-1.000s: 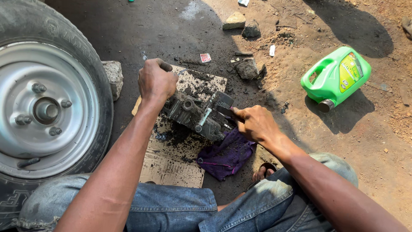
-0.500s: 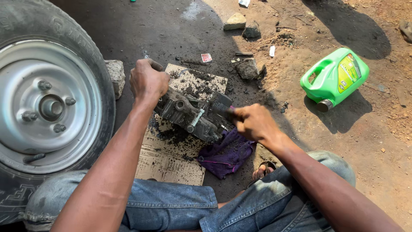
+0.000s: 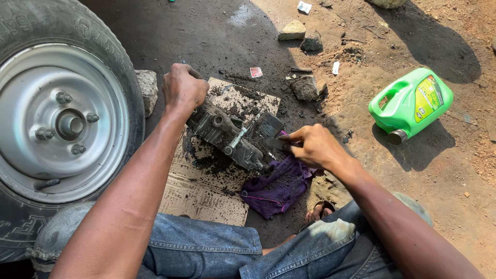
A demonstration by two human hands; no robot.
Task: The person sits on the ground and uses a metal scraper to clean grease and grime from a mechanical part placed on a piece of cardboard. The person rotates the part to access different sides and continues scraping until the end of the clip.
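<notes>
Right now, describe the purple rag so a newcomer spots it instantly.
Start at the big wheel on the left; beside it lies a stained cardboard sheet. The purple rag lies crumpled off its right edge, below the right hand. It's the only purple cloth among grey, greasy metal.

Harsh daylight floods your frame from the upper left, throwing a hard shadow off the green jug (image 3: 412,103) toward the lower right. The oil-dark ground around the wheel (image 3: 62,126) sits in shade. Focus is crisp throughout; the edges bow slightly from wide-angle distortion.
</notes>
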